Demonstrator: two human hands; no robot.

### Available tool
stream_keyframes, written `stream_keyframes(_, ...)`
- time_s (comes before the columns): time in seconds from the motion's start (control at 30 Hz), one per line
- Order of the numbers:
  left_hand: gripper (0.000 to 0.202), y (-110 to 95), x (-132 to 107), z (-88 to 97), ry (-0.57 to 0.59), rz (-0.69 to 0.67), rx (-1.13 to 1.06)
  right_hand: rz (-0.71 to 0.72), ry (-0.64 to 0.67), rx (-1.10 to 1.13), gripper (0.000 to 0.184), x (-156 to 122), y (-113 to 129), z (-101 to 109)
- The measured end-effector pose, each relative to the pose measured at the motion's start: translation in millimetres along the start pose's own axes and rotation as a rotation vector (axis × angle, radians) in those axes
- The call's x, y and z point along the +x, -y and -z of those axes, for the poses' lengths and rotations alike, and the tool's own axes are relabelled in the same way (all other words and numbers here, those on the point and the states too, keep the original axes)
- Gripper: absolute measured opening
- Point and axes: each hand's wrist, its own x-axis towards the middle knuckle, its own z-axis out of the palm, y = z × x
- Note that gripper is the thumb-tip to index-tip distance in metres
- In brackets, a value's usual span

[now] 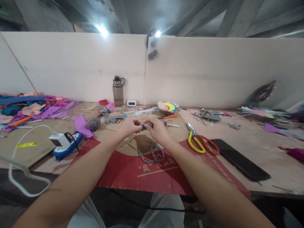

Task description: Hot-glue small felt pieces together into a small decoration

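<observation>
Over the middle of the table, my left hand and my right hand meet with fingertips pinched. Between them is a small dark blue piece; its kind is too small to make out, and the fingers partly hide it. Just below my hands, a loose coil of grey yarn lies on the red and brown cardboard sheet. A ball of grey yarn sits to the left of my left hand. Right of my right hand lie scissors with one yellow and one red handle.
A black phone lies at the right. On the left are a blue power strip with a white charger and cable, and heaped felt scraps. At the back stand a water bottle and a small clock.
</observation>
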Motion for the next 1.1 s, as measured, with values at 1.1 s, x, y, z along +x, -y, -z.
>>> stream_keyframes(1.1, 0.020, 2.7, 3.5, -1.7, 0.112, 0.107, -0.486, 0.071, -0.134, -0.089, 0.006, 3.8, -5.8, 4.3)
